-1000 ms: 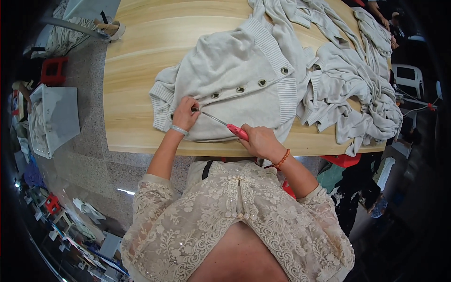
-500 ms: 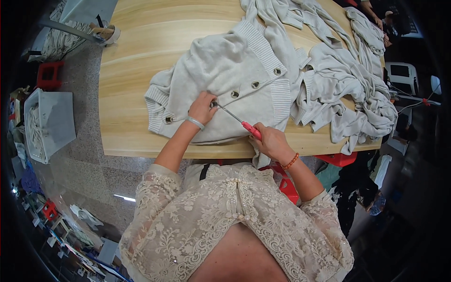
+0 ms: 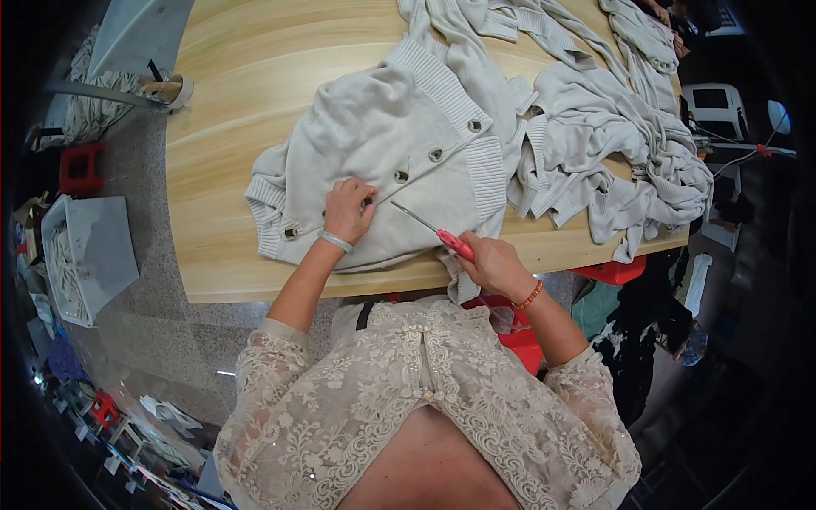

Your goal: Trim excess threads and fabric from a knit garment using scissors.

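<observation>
A light grey knitted cardigan (image 3: 365,119) lies on the wooden table (image 3: 229,76), its ribbed trim and dark buttons facing up. On its front edge, beside one dark button (image 3: 367,202), my left hand (image 3: 347,212) is closed, fingertips pinching the knit there. My right hand (image 3: 493,265) grips a red-handled screwdriver-like tool (image 3: 455,245). Its thin metal shaft points up and left, and the tip stands a little to the right of my left fingers, apart from the button. Whether the tip touches the cloth, I cannot tell.
More grey knitwear (image 3: 586,136) is heaped across the table's right side. A white bin (image 3: 106,255) with cloth inside stands on the floor at left, near a red stool (image 3: 82,170). A round holder (image 3: 181,92) sits at the far left table edge. Another person's hand (image 3: 659,13) shows at top right.
The tool's tip has drawn away from the button under my left fingers. The view has shifted, so the table and cardigan sit slightly further left.
</observation>
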